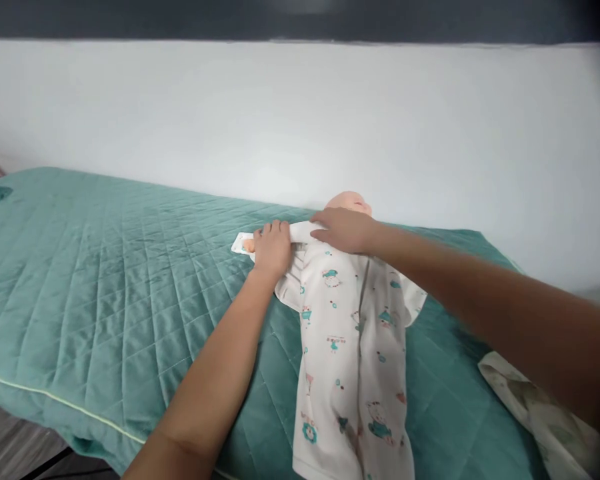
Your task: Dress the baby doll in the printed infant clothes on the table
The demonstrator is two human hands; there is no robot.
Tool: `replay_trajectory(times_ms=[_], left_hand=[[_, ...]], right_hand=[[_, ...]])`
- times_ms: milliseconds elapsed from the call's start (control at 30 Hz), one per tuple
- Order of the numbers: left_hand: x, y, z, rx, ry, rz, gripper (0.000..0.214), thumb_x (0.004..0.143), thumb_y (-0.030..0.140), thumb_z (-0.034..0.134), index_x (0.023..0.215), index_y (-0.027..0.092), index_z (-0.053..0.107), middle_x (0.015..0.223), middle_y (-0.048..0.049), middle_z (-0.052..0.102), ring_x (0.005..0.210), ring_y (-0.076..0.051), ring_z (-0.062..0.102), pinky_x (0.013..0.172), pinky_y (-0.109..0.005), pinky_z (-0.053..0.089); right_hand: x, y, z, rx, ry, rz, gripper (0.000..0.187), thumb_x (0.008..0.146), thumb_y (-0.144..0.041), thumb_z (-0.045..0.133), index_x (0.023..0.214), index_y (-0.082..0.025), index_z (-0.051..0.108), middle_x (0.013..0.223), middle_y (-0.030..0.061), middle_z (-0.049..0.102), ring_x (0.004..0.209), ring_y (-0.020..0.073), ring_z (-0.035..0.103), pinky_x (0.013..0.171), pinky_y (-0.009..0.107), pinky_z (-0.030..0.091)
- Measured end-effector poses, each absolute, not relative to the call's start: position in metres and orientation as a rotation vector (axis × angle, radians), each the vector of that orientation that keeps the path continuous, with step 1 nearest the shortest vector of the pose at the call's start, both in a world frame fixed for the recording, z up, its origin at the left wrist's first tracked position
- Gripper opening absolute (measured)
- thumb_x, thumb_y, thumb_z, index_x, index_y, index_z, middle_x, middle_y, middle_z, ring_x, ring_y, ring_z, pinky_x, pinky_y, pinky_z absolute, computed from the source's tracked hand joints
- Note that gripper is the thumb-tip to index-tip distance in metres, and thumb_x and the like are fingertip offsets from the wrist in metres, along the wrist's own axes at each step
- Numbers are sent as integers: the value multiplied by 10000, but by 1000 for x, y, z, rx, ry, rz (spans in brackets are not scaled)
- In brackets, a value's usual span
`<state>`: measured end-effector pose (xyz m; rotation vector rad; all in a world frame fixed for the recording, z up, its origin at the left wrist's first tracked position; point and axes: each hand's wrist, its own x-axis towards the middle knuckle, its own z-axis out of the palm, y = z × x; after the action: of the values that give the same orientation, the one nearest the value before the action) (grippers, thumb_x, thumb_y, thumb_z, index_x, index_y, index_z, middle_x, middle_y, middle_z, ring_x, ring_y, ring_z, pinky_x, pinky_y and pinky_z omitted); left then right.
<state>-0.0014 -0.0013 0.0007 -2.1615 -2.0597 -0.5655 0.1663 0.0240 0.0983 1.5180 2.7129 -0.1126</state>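
A baby doll (pixel 349 200) lies on its back on the bed, its head by the wall and partly hidden behind my right hand. Over it is a white baby gown (pixel 333 320) printed with small teal and orange figures, its lower part spread toward me. My left hand (pixel 274 248) is closed round the outstretched sleeve on the left. Just beyond its fingers show a white cuff and a small orange-pink patch, perhaps the doll's hand. My right hand (pixel 345 230) has thumb and fingers on the white cloth at the shoulder, just below the doll's head.
A green quilted bedcover (pixel 130 267) with pale piping lies under everything. Behind it rises a white wall (pixel 205 120) with a dark band on top. Another patterned pale cloth (pixel 540 407) lies at the lower right, partly behind my right arm. Grey floor (pixel 10 440) shows at the lower left.
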Motion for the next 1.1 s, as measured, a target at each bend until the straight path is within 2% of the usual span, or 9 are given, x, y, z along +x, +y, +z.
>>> replay_trajectory(times_ms=[100,233,433,500,633,700,800,900,1100], left_hand=[[-6,-2,-1,-2107,-2091,-545,338,964,166,348,1238,177,547,1265,-148,608,1202,-314,523,1020,-480,389],[-5,-4,-2,-2045,-2136,-536,382,945,175,381,1294,176,538,1303,-157,603,1233,-328,514,1073,-521,370],[9,-30,15,-2139,-1914,-633,560,882,67,401,1401,250,505,1474,-93,520,1435,-294,358,1209,-616,170],[20,-39,29,-2189,-1791,-734,504,903,64,381,1308,274,595,1427,-57,572,1437,-254,368,1241,-574,126],[59,-43,62,-2518,-1648,-960,369,972,172,374,1185,238,669,1282,-42,664,1247,-182,553,1118,-343,411],[84,-37,78,-2732,-1514,-860,346,991,225,377,1165,221,676,1264,-46,673,1206,-179,584,1049,-303,458],[126,-23,96,-2794,-1485,-390,307,979,319,458,1094,183,708,1202,-99,694,1136,-250,629,970,-358,495],[165,-8,104,-2769,-1582,56,268,905,236,552,1091,156,728,1201,-152,693,1084,-288,656,889,-370,519],[209,18,87,-2760,-1602,226,339,846,214,607,1159,170,729,1326,-166,651,1205,-354,598,990,-492,476]], right_hand=[[211,4,88,1749,2921,-222,383,1010,-376,353,1190,-206,645,1301,92,657,1205,264,585,1016,398,434],[262,-21,47,2356,2886,-34,396,977,-299,376,1287,-168,585,1348,126,619,1288,291,504,1086,449,381],[278,-32,-1,2485,2627,333,455,977,-199,342,1392,-142,519,1445,153,550,1308,302,477,1107,450,322],[281,-31,-1,2445,2638,357,452,966,-179,355,1377,-173,542,1413,130,581,1264,307,507,1078,442,338],[296,-25,7,2619,2590,246,473,924,-118,341,1329,-182,577,1296,109,657,1155,293,571,982,405,388],[301,-22,8,2791,2482,156,466,917,-127,339,1317,-162,575,1275,118,664,1136,296,576,965,409,392],[303,-20,6,2881,2414,63,402,920,-174,359,1230,-156,613,1243,131,670,1167,312,547,997,433,363],[301,-19,1,2964,2380,105,343,917,-229,394,1166,-157,618,1249,159,652,1249,331,475,1053,463,299],[301,-17,-4,3090,2305,44,268,893,-304,439,1095,-181,565,1135,175,673,1191,338,505,1047,488,269]])
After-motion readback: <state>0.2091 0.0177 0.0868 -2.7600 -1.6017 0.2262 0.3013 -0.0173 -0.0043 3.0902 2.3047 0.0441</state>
